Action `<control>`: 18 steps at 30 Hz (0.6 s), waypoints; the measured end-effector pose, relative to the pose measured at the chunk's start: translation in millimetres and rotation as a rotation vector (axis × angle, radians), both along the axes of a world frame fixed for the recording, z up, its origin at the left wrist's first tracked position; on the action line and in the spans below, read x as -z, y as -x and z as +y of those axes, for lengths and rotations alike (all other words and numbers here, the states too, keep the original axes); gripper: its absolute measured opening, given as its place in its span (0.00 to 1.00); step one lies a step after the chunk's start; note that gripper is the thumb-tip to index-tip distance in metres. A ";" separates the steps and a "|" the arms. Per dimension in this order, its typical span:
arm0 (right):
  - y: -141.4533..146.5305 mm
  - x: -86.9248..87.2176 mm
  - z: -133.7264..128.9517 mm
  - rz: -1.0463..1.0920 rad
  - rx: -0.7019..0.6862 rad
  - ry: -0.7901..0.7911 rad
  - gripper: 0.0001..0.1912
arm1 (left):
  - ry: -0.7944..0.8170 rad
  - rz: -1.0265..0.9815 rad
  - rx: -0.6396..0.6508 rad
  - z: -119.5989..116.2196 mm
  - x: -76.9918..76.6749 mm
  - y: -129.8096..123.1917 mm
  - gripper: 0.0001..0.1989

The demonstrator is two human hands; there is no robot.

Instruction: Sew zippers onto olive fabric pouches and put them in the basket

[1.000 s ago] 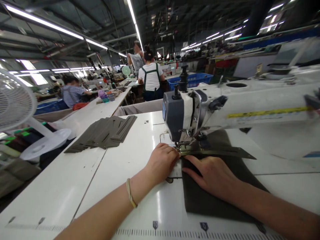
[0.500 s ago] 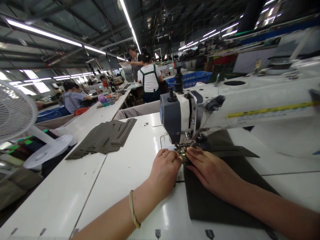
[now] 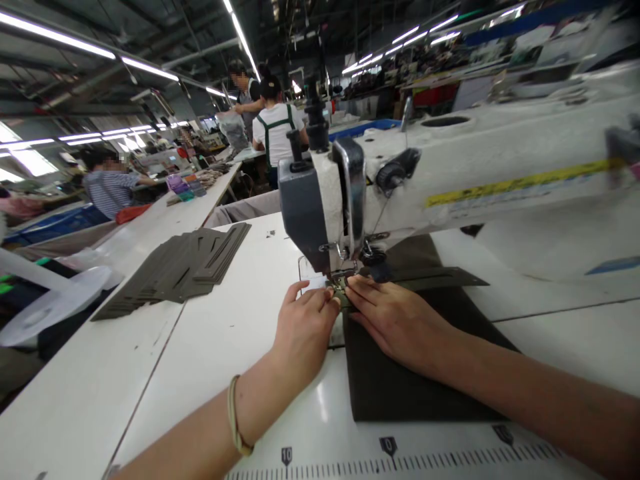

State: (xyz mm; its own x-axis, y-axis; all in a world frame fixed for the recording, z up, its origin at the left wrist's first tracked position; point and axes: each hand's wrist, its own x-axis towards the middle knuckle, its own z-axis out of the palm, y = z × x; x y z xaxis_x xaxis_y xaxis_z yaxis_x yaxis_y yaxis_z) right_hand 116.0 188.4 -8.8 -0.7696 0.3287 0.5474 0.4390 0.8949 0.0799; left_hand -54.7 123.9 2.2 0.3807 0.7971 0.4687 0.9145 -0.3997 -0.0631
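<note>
A dark olive fabric piece (image 3: 400,380) lies under the needle area of a white sewing machine (image 3: 480,160). On it rests my right hand (image 3: 400,320), fingers stretched out and pointing at the presser foot (image 3: 340,280). Just left of the foot is my left hand (image 3: 307,327), its thumb and some fingertips pressed together at the fabric's edge and the index finger raised. A narrower olive strip (image 3: 445,277) sticks out to the right behind my right hand. The fingertips of both hands nearly meet at the foot.
Stacked olive fabric pieces (image 3: 175,270) lie on the white table (image 3: 210,347) at left. A white fan base (image 3: 57,303) stands at the far left. Beyond are people at other tables and a blue basket (image 3: 367,128). A ruler scale (image 3: 425,461) runs along the front edge.
The camera view has shifted, so the machine and hands appear further left and slightly higher. My left index finger has lifted away from the others. My right hand stays on the fabric.
</note>
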 end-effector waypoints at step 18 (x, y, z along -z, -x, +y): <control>5.6 10.2 -0.6 -0.059 0.024 -0.064 0.16 | 0.104 -0.011 -0.036 3.1 -1.3 -1.2 0.05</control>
State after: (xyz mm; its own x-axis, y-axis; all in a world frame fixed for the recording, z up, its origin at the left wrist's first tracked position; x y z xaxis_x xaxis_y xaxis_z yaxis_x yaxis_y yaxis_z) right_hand 110.3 187.8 -19.0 -0.7935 0.3128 0.5220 0.4528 0.8766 0.1630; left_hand -53.5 127.0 3.5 0.3460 0.8550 0.3863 0.9289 -0.3701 -0.0129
